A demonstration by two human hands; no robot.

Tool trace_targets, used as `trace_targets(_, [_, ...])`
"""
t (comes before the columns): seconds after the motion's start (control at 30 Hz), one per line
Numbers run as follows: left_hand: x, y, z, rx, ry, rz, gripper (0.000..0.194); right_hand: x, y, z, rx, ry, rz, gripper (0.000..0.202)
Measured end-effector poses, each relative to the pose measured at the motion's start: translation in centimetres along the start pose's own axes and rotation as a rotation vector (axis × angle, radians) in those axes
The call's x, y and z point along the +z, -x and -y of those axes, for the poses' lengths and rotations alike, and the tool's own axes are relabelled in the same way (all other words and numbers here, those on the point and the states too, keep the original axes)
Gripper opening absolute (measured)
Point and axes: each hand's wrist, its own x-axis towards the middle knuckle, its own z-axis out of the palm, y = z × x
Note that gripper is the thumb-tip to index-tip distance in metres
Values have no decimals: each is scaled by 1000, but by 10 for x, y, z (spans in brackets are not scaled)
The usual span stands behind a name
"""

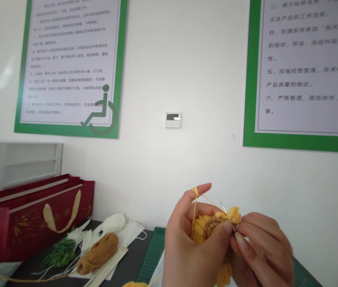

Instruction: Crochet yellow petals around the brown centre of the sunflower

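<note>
My left hand [195, 243] holds a yellow and brown crocheted piece [206, 227] between thumb and fingers, its index finger raised with yellow yarn [194, 207] looped round it. The yarn runs from that finger to the top of the piece. In my right hand [261, 247] is a thin metal crochet hook [223, 208], pinched between thumb and fingers, its tip pointing up past the piece's upper edge. Both hands are close together at the lower right of the view. Part of the piece is hidden behind my fingers.
On the dark table [137, 255] at lower left lie brown yarn [99, 253], green yarn [61, 253], white yarn [113, 223] and a green cutting mat [152, 255]. Red gift bags [31, 223] and a drawer unit [33, 159] stand further left. Behind is a wall with framed signs [70, 59].
</note>
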Motion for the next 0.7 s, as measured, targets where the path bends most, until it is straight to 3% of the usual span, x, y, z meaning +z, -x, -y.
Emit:
trace_targets(0.07, [0,2,-1,70,-46,-27,59,-1,-3,3,32,-15,27,20])
trace_targets(0.13, [-3,1,-2,58,-6,22,62,-1,-6,5,85,-54,33,15])
trace_targets(0.23, [-10,-3,-4,-61,133,140,70,-3,-8,6,223,-195,18,11])
trace_targets(0.37, [-12,-11,-2,-189,281,189,72,-6,-4,3,327,-342,-14,19])
trace_targets(0.5, [-10,-13,4,-211,294,202,67,-7,-2,3,210,-121,75,17])
trace_targets(0.6, [-10,-10,5,-59,91,114,59,-4,-5,6,72,4,57,17])
trace_targets(0.7, [-11,-7,3,51,-64,53,62,-4,-9,7,42,45,74,14])
